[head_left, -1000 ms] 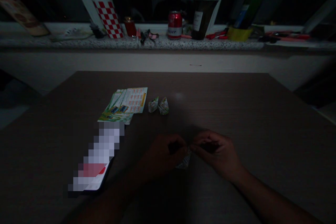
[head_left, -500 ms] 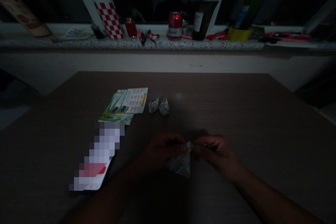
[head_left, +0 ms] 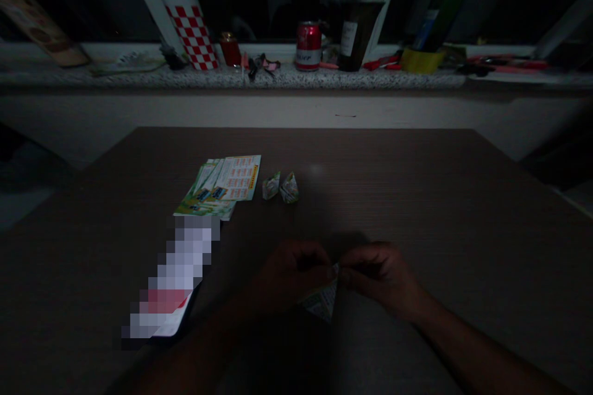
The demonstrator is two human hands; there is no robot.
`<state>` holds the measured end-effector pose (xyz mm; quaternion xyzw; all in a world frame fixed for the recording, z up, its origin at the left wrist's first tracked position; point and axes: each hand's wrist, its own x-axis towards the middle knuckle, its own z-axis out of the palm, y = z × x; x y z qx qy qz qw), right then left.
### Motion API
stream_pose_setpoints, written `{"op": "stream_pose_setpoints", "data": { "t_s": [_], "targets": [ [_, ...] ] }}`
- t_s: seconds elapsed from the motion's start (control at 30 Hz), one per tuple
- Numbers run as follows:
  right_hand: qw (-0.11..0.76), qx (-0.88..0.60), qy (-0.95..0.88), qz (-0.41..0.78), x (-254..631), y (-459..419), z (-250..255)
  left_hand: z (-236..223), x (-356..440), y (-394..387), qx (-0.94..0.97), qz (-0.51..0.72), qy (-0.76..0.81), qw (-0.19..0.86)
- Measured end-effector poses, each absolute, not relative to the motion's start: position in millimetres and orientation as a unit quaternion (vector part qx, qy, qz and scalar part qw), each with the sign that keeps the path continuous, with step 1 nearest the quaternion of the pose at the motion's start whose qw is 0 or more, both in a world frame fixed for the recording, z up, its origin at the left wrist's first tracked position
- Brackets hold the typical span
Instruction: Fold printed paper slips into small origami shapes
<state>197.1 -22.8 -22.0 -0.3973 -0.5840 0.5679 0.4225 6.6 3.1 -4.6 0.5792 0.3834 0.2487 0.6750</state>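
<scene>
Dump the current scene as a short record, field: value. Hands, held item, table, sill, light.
left_hand: left hand, fingers pinching folded paper
right_hand: right hand, fingertips at the paper's top corner; firm grip or light touch, cannot tell
table: wood-look table; overlapping printed sheets, left folded piece and right folded piece beside them, phone nearer the camera
sill: includes checkered bottle, red can, green bottle
light: dim, hands in shadow
</scene>
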Motion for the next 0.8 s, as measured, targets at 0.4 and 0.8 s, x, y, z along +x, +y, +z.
{"op": "stream_pose_setpoints", "data": {
  "t_s": [0.4,0.8],
  "targets": [
    [0.411,-0.464,-0.635,0.461,193.5,-23.3,-22.4,-3.2,7.5,-0.7,0.735,0.218,0.389,0.511],
    [0.418,-0.460,-0.628,0.468,192.6,-24.0,-21.0,-3.7,11.8,-3.2,0.765,0.210,0.387,0.471]
  ]
}}
